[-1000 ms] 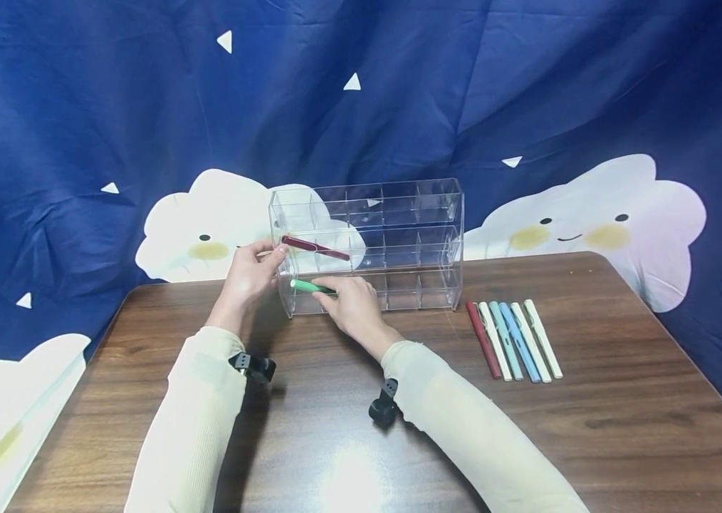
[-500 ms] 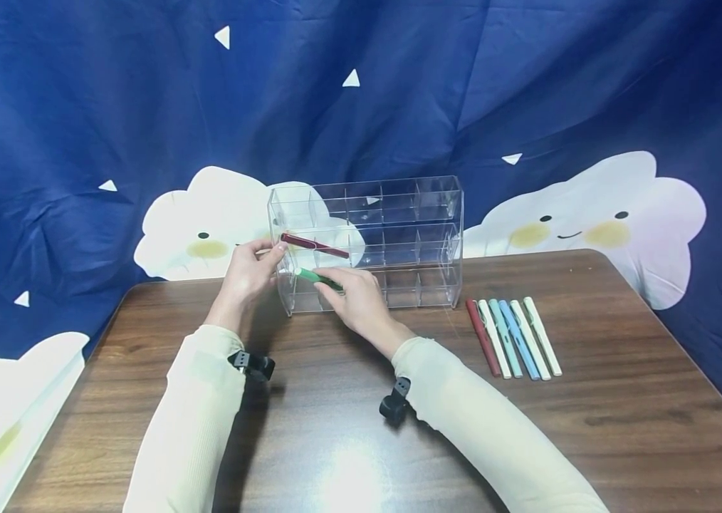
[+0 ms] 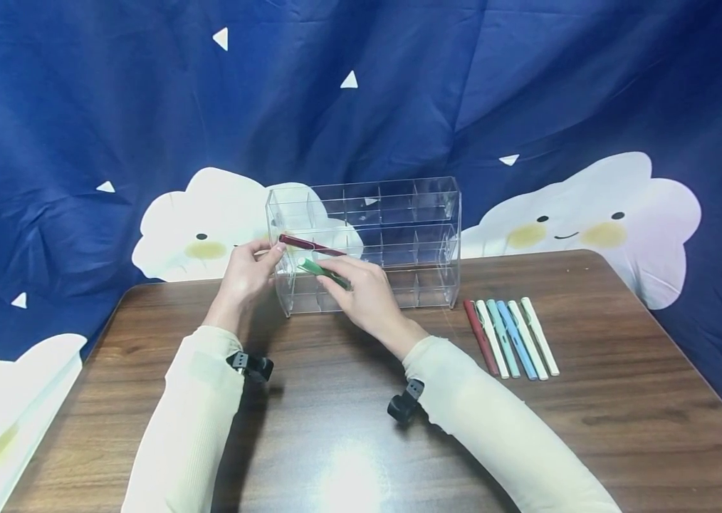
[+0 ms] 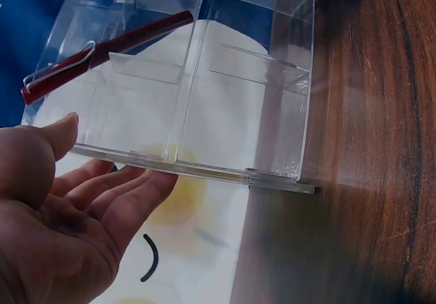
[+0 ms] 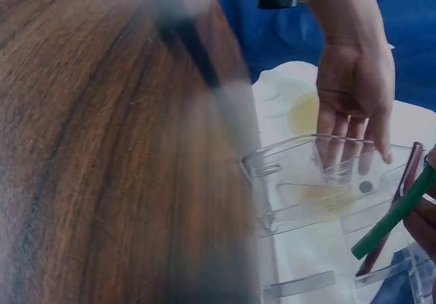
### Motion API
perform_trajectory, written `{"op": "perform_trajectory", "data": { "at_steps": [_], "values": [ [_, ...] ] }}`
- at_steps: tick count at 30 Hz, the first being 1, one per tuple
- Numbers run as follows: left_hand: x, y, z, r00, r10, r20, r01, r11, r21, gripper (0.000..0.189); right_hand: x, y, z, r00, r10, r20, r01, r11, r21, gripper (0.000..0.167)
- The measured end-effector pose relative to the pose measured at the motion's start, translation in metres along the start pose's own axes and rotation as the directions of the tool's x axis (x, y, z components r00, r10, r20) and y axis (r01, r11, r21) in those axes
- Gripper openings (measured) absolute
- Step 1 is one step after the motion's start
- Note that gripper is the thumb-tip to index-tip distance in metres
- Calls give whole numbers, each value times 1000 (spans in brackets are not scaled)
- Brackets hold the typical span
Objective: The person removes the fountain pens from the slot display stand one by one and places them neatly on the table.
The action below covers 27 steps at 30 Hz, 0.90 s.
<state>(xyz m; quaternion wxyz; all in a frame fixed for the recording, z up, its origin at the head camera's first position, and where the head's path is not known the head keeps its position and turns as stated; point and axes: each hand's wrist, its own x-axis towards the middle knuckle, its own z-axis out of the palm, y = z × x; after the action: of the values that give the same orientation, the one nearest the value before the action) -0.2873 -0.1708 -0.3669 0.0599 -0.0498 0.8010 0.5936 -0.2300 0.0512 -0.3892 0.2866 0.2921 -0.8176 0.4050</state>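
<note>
A clear tiered organizer [image 3: 456, 239] with several compartments stands at the back of the table. My left hand [image 3: 247, 276] holds its left side wall, thumb at the front edge and fingers along the outside, as the left wrist view shows. A dark red pen [image 4: 112, 48] with a metal clip lies slanted across the middle tier, close to that thumb. My right hand [image 3: 367, 293] pinches a green pen [image 3: 325, 273] between thumb and fingers. It hangs tilted in front of the organizer, just below the red pen. In the right wrist view the green pen [image 5: 395, 215] partly covers the red one.
To the right of the organizer, a row of pens [image 3: 512, 338] lies side by side on the wooden table [image 3: 310, 427]: red, white, teal, blue and pale ones. Behind the table hangs a blue curtain [image 3: 399, 85] with cloud faces.
My right hand has moved slightly right and up, and the green pen has tilted more steeply, its light end rising nearer the red pen. The left hand keeps its place.
</note>
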Motion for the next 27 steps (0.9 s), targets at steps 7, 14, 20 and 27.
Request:
{"op": "perform_trajectory", "data": {
  "at_steps": [7,14,20,27],
  "values": [
    [0,0,-1,1000,2,3,-2,1000,20,54,2,-3,-15,1000,14,-11,-14,1000,17,26],
    [-1,2,-1,1000,-9,4,9,999,43,55,0,-3,-31,998,54,-24,-53,998,23,26],
    [-1,1,0,1000,-8,-7,9,999,53,54,-2,-3,-46,996,83,-27,-82,996,17,25],
    [-1,0,0,1000,9,-14,-8,998,58,54,-7,-1,-59,993,113,-32,-112,993,25,22]
  ]
}}
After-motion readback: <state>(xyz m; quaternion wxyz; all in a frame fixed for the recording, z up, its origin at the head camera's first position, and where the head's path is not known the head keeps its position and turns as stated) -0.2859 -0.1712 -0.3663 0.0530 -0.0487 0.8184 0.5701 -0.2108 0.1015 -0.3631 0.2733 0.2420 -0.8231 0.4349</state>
